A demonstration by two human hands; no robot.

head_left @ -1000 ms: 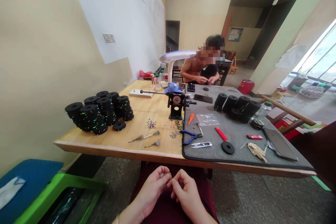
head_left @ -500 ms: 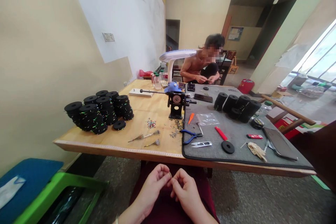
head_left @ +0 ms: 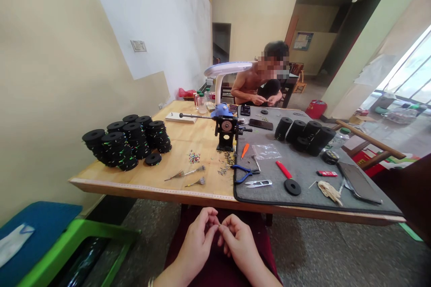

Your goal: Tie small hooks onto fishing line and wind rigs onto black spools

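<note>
My left hand point(head_left: 199, 238) and my right hand point(head_left: 237, 238) meet fingertip to fingertip over my lap, just below the table's front edge. Both are closed in a pinch; whatever lies between the fingertips is too small to make out. On the table beyond them are nail-clipper-like thread snips point(head_left: 258, 184), blue-handled pliers point(head_left: 245, 173) and a black foam ring point(head_left: 292, 187) beside a red-handled tool point(head_left: 283, 170). Thin bundles with fanned ends point(head_left: 197, 182) lie on the bare wood, near small coloured beads point(head_left: 194, 157) and scattered dark metal bits point(head_left: 226, 163).
Stacks of black foam spools point(head_left: 126, 143) stand at the left, more black spools point(head_left: 305, 135) on the grey mat point(head_left: 269, 197). A black winding device point(head_left: 225, 132) and a lamp point(head_left: 220, 80) stand mid-table. Another person point(head_left: 259, 83) sits across. A green stool point(head_left: 84, 233) is at lower left.
My left thumb has straightened a little and its fingertips have shifted slightly against the right ones. Both hands stay together over my lap; the table things have not moved.
</note>
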